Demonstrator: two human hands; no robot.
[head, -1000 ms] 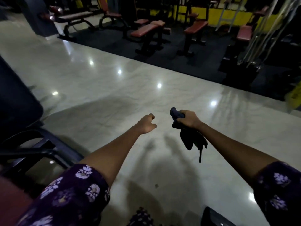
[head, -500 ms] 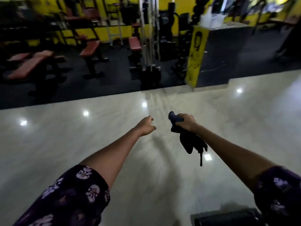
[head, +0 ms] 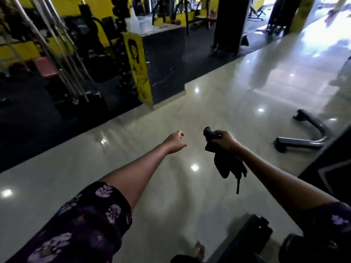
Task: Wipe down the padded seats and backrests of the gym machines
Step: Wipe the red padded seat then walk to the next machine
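Far left: red padded seat [head: 46, 70] behind slanted steel bars [head: 62, 59], dim and partly screened; machine around it too dark to make out.
Left sleeve: dark floral sleeve [head: 76, 230], cut off by the lower edge.
Left hand: left hand [head: 174, 142] stretched out over the floor [head: 133, 158], fingers loosely curled, holding nothing, touching nothing.
Centre back: black desk [head: 163, 59] with yellow side panel [head: 137, 67]; a figure printed on the panel, details blurred. Clear containers [head: 138, 22] on top, contents unreadable.
Cloth: dark cloth [head: 226, 162] just beside the left hand, bunched top poking above the fist, rest hanging under the wrist with one thin strip dangling.
Right hand: right hand [head: 226, 139] closed round the cloth, fingers wrapped over it; fingertips hidden by the fabric.
Bottom edge: a foot [head: 198, 250], mostly cut off.
Lower right: black machine part [head: 245, 240], shape unclear, cropped.
Right: curved metal base [head: 303, 135] on the floor; what it carries hidden behind a dark panel [head: 332, 162].
Far right back: bright glare, nothing legible.
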